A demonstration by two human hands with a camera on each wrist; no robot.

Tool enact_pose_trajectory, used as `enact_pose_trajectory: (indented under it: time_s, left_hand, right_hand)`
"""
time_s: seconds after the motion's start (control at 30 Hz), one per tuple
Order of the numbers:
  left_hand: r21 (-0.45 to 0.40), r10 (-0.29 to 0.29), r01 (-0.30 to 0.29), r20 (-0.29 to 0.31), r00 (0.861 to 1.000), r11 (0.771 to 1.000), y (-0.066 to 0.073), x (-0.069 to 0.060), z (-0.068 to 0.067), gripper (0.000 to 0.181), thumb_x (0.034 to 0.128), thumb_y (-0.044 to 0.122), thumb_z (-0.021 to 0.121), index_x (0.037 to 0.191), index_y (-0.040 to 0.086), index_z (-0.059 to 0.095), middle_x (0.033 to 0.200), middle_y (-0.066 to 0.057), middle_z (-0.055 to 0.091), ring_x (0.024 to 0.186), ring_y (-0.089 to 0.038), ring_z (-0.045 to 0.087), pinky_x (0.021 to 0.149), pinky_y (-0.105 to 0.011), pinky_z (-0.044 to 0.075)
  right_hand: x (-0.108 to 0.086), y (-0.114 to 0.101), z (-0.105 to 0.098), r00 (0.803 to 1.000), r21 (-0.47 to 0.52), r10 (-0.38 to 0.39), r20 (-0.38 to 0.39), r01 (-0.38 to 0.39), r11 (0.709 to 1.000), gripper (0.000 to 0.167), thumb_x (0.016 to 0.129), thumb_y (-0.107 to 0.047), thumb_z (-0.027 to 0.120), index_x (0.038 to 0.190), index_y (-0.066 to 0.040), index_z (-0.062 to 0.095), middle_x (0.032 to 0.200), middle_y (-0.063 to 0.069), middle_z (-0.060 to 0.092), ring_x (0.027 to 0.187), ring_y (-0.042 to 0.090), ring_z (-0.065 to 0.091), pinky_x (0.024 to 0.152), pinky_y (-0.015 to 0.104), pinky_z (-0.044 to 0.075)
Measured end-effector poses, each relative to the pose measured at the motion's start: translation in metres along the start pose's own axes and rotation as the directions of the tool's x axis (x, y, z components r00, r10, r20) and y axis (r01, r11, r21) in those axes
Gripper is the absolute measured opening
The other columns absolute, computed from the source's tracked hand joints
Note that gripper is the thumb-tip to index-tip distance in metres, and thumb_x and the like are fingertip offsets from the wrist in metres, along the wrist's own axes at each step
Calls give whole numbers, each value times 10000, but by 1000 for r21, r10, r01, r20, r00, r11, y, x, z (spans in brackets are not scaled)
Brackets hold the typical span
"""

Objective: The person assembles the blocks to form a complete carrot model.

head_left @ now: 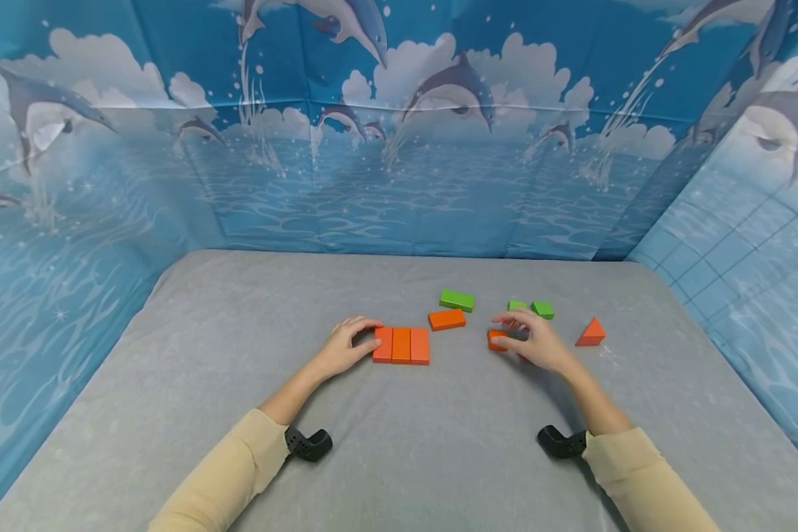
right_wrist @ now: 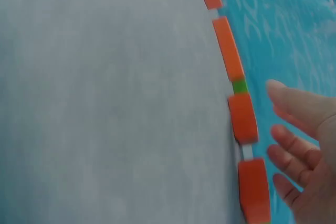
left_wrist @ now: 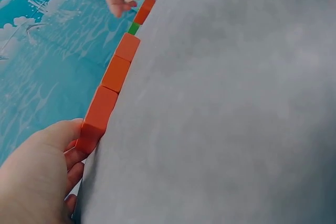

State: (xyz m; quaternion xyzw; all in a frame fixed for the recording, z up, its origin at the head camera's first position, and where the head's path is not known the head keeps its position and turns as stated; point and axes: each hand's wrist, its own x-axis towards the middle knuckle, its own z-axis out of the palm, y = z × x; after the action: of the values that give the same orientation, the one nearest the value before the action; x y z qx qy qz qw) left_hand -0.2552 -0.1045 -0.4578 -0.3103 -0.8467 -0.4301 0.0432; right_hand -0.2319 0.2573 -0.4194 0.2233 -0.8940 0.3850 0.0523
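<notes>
Three orange blocks lie side by side, touching, in front of me. My left hand is at the left end of this row, and its thumb and fingers hold the end block. Over to the right, my right hand hovers around a small orange block. In the right wrist view the right hand has its fingers spread and apart from the blocks. Part of another orange-red piece shows beneath that hand, mostly hidden.
An orange block and a green block lie beyond the row. Two small green blocks sit behind my right hand, with an orange triangular block farther right. A dolphin-printed curtain surrounds the grey table.
</notes>
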Motion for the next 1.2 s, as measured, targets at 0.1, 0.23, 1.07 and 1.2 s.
enact_pose_trajectory:
  time_s: [0.1,0.23,1.07,1.2]
  left_hand:
    - [7,2,-2,-6,1000,1000,0,0,0,317,872,188,626,1158,51,606,1136,-86,600,1110,-258,503,971,-511,296]
    - [13,4,-4,-3,1000,1000,0,0,0,320,870,190,628,1159,53,606,1141,-82,598,1113,-253,503,975,-506,296]
    - [28,7,-7,-8,1000,1000,-4,1,2,326,869,189,628,1165,51,604,1149,-90,594,1112,-256,505,974,-505,295]
    - [23,-2,2,-4,1000,1000,-3,1,1,326,871,197,627,1164,57,605,1151,-87,594,1118,-251,502,984,-500,288]
  right_hand:
    - [-5,3,-5,1000,4,-2,19,2,1000,316,797,-71,701,1089,21,622,995,153,569,866,272,507,736,397,437]
    - [-9,-5,-9,999,14,0,40,-1,1000,330,785,1,690,1092,84,598,1005,209,577,867,334,511,740,422,440]
    - [5,-15,5,998,-5,19,54,-19,1000,316,799,-209,716,1067,-61,636,1016,76,603,896,241,521,809,450,404]
    - [12,-41,21,996,84,-43,77,37,996,322,792,-137,718,1078,-26,621,1033,106,598,897,289,524,821,490,393]
